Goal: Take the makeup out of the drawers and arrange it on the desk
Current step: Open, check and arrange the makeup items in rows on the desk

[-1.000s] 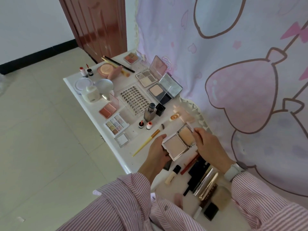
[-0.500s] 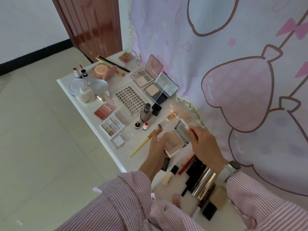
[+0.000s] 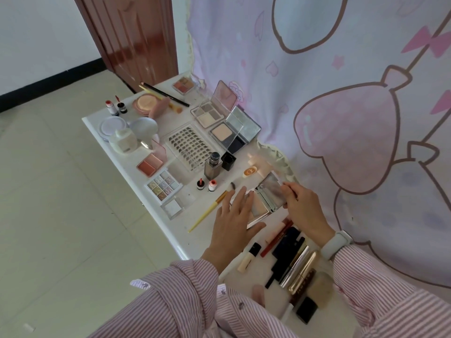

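White worktop [image 3: 156, 223] against a pink cartoon curtain [image 3: 341, 106], makeup everywhere. Left hand [image 3: 231, 222] lies flat on the open powder compact [image 3: 262, 203] near the front edge, right hand [image 3: 301, 207] pinches its mirrored lid.

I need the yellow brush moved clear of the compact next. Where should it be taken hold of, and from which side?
Grip the brush by its long yellow handle, around the middle, coming from above on the floor side. It lies flat on the desk, slanting towards the near edge, with bare surface along the handle. Its bristle end sits close to the left hand and two small bottles, so avoid that end.
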